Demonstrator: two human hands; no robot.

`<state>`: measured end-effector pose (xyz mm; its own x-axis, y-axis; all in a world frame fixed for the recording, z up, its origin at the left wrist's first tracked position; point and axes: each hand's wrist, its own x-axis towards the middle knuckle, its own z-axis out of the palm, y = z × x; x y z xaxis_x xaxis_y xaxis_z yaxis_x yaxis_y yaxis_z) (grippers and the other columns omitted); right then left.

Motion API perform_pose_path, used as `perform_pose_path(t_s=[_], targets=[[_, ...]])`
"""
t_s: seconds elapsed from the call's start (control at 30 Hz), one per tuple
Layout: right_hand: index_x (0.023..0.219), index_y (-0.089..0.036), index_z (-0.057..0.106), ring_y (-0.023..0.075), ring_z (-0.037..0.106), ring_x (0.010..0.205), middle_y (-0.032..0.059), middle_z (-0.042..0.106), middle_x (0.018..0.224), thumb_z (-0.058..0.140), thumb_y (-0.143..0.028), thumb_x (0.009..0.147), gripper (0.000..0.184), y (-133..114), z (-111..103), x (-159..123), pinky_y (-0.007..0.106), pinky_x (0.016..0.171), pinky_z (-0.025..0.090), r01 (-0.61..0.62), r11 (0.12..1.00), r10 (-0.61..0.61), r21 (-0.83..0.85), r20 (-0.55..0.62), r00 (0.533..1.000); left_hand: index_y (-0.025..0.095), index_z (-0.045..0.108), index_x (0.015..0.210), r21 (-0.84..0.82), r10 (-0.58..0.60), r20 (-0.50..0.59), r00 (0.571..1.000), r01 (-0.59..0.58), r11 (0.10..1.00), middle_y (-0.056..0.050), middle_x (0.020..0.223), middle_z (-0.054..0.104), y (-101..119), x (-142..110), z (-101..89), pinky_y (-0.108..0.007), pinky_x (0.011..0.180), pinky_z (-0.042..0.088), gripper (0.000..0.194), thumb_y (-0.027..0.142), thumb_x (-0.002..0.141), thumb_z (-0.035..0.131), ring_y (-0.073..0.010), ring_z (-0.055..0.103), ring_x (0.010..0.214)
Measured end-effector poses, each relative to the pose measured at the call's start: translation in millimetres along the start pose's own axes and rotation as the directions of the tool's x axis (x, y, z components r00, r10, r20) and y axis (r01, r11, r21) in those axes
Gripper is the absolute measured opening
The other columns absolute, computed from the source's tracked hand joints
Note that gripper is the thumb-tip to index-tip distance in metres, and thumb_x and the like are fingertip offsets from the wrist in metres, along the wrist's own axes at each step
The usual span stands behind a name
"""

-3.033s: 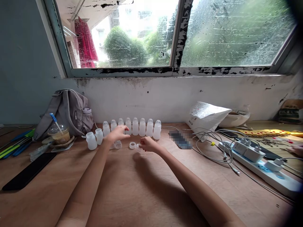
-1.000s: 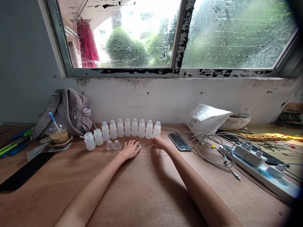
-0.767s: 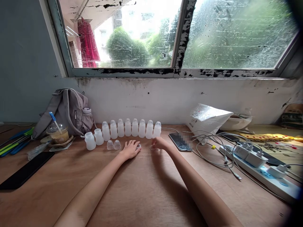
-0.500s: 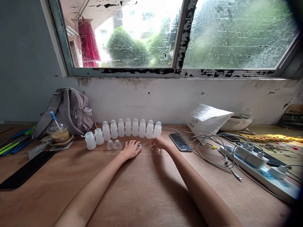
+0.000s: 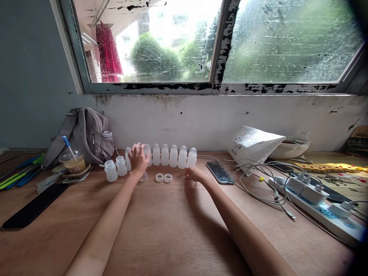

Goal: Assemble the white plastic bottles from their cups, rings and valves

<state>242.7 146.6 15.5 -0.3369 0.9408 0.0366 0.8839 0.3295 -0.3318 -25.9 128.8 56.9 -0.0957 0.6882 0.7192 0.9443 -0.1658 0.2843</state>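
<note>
My left hand (image 5: 139,159) is raised in front of the bottle row with fingers spread, and it holds nothing that I can see. It partly covers a few frosted baby bottles and a clear dome cap (image 5: 144,176) standing below the wrist. Two white collar rings (image 5: 163,178) lie side by side on the table. My right hand (image 5: 194,174) rests low, fingers curled and pinched down over small clear pieces (image 5: 186,179) too hidden to name. Just behind it stands a capped baby bottle (image 5: 191,157). Two uncapped bottles (image 5: 110,171) stand at the row's left end.
A phone (image 5: 220,173) lies right of my right hand, then tangled cables (image 5: 255,191) and a power strip (image 5: 324,211). On the left are a drink cup (image 5: 73,163), a grey backpack (image 5: 86,136) and a black flat slab (image 5: 36,205). A wall and window close off the back.
My left hand has lifted off the white rings and moved left and back to the bottles, leaving both rings uncovered. My right hand has stayed in place.
</note>
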Motion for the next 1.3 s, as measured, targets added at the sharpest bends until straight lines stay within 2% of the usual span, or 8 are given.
perform_pose_path(t_s=[0.1, 0.27, 0.43, 0.7, 0.83, 0.97, 1.17, 1.3], targets=[[0.084, -0.018, 0.060, 0.0193, 0.057, 0.068, 0.0074, 0.061, 0.080, 0.064, -0.022, 0.062, 0.022, -6.0, -2.8, -3.8, 0.026, 0.053, 0.043, -0.021, 1.000, 0.021, 0.003, -0.019, 1.000, 0.017, 0.046, 0.117, 0.086, -0.146, -0.144, 0.979, 0.159, 0.983, -0.015, 0.129, 0.035, -37.1, 10.8, -9.0, -0.050, 0.097, 0.017, 0.038, 0.026, 0.080, 0.043, -0.0311, 0.022, 0.123], [0.098, -0.018, 0.055, 0.0215, 0.057, 0.076, 0.0095, 0.060, 0.089, 0.062, -0.029, 0.068, 0.033, -15.8, -6.5, -9.5, 0.027, 0.060, 0.043, -0.032, 0.999, 0.032, -0.006, -0.020, 0.999, 0.019, 0.055, 0.104, 0.130, -0.208, -0.128, 0.970, 0.224, 0.966, -0.015, 0.120, 0.047, -67.4, 11.5, -5.1, -0.052, 0.093, 0.019, 0.030, 0.032, 0.077, 0.049, -0.0322, 0.027, 0.120], [0.102, -0.018, 0.053, 0.0235, 0.057, 0.081, 0.0100, 0.061, 0.089, 0.060, -0.033, 0.072, 0.034, -21.9, -10.2, -9.6, 0.030, 0.066, 0.042, -0.025, 0.999, 0.023, -0.023, -0.070, 0.997, 0.018, 0.051, 0.099, 0.046, -0.223, -0.106, 0.969, 0.229, 0.972, -0.012, 0.089, 0.063, -57.8, 13.0, -2.8, -0.048, 0.093, 0.019, 0.026, 0.030, 0.076, 0.049, -0.0289, 0.046, 0.101], [0.114, -0.021, 0.044, 0.0184, 0.055, 0.090, 0.0074, 0.059, 0.094, 0.047, -0.043, 0.081, 0.039, -54.4, -25.8, -19.3, 0.031, 0.075, 0.042, 0.250, 0.947, -0.163, 0.202, -0.371, 0.914, 0.020, 0.048, 0.108, -0.376, -0.306, -0.326, 0.895, 0.174, 0.910, -0.009, 0.104, 0.054, -22.0, 31.6, -47.7, -0.039, 0.089, 0.033, 0.034, 0.037, 0.079, 0.046, -0.0251, 0.047, 0.100], [0.119, -0.025, 0.038, 0.0176, 0.052, 0.099, 0.0078, 0.051, 0.111, 0.051, -0.047, 0.078, 0.048, -80.4, -34.8, -30.0, 0.030, 0.078, 0.044, 0.339, 0.803, -0.183, 0.490, -0.338, 0.923, 0.020, 0.054, 0.102, -0.731, -0.323, -0.150, 0.935, 0.115, 0.672, -0.006, 0.100, 0.055, 5.5, 34.7, -60.1, -0.027, 0.073, 0.043, 0.032, 0.041, 0.079, 0.045, -0.0180, 0.053, 0.089], [0.123, -0.025, 0.034, 0.0179, 0.053, 0.098, 0.0074, 0.049, 0.115, 0.054, -0.046, 0.076, 0.055, -100.6, -38.1, -39.5, 0.029, 0.078, 0.047, 0.297, 0.631, -0.236, 0.717, -0.186, 0.954, 0.020, 0.052, 0.098, -0.909, -0.270, 0.148, 0.952, 0.238, 0.342, -0.003, 0.093, 0.056, 37.4, 23.6, -50.3, -0.022, 0.062, 0.045, 0.030, 0.041, 0.076, 0.049, -0.0144, 0.056, 0.080], [0.112, -0.019, 0.043, 0.0171, 0.057, 0.084, 0.0048, 0.056, 0.096, 0.056, -0.044, 0.075, 0.046, -110.0, -37.6, -47.1, 0.027, 0.064, 0.052, 0.128, 0.516, -0.369, 0.847, 0.085, 0.925, 0.021, 0.047, 0.087, -0.835, -0.340, 0.550, 0.762, 0.500, -0.229, -0.003, 0.088, 0.056, 70.2, -1.8, -29.2, -0.026, 0.054, 0.048, 0.033, 0.048, 0.070, 0.056, -0.0143, 0.058, 0.067], [0.099, -0.018, 0.050, 0.0152, 0.056, 0.075, 0.0030, 0.056, 0.088, 0.062, -0.039, 0.069, 0.039, -108.5, -32.2, -44.5, 0.022, 0.050, 0.051, 0.097, 0.600, -0.376, 0.794, 0.173, 0.911, 0.020, 0.050, 0.074, -0.784, -0.396, 0.620, 0.677, 0.519, -0.340, -0.001, 0.070, 0.052, 73.8, -9.5, -17.9, -0.028, 0.046, 0.045, 0.034, 0.049, 0.063, 0.065, -0.0118, 0.053, 0.049]])
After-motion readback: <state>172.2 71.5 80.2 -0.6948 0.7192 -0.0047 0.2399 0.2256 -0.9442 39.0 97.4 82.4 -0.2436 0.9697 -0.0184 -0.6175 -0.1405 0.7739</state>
